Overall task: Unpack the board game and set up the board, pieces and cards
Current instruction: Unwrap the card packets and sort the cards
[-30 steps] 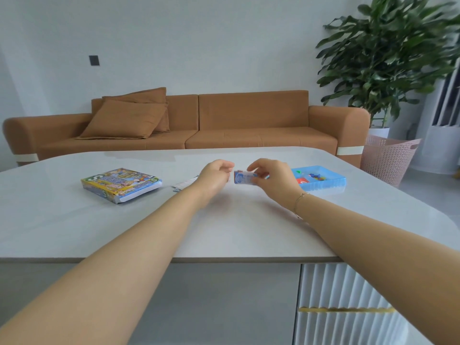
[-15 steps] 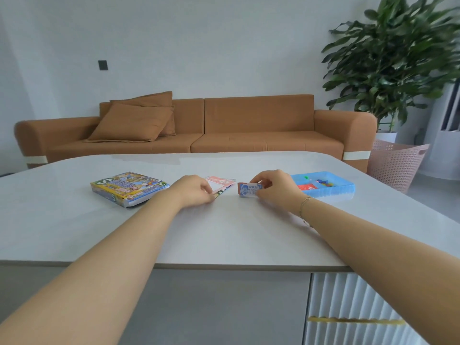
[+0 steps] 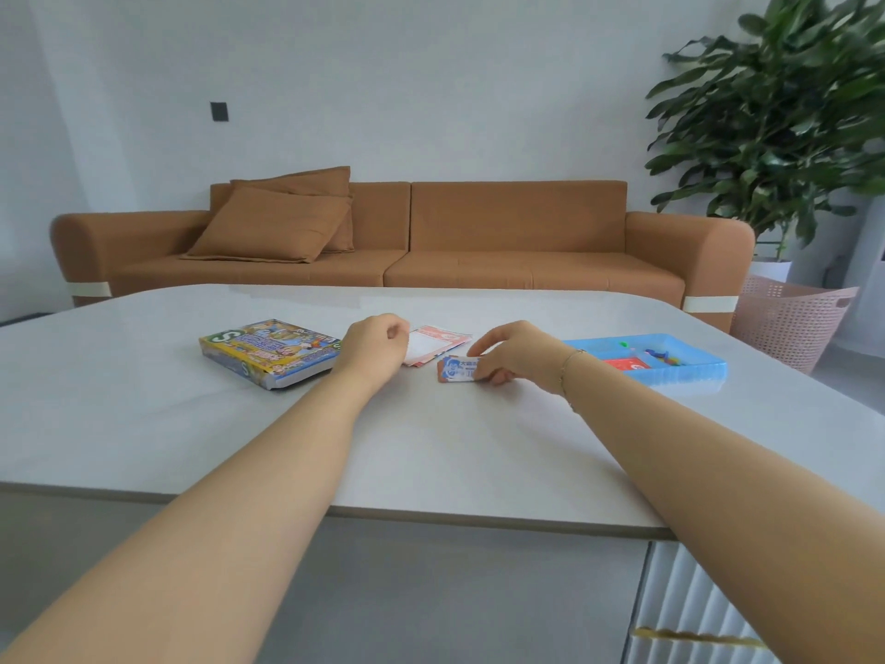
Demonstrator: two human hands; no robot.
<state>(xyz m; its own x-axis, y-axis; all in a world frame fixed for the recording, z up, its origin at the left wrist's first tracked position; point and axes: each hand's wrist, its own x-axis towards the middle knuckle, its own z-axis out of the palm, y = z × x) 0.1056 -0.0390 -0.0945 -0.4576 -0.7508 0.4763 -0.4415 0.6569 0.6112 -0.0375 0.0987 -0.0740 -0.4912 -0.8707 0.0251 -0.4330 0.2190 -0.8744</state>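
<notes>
Right hand (image 3: 515, 349) pinches a small blue-and-white card deck (image 3: 457, 369) on the white tabletop (image 3: 143, 414), evidently squaring it for play. Left hand (image 3: 376, 345), loosely curled and empty, hovers beside the folded red-and-white paper board (image 3: 433, 342).

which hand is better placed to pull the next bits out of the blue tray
Right, probably. The right hand sits just beside the blue tray, though it first has to let go of the small card pack it holds on the table. The left hand is further off, by the red-and-white sheets.
</notes>
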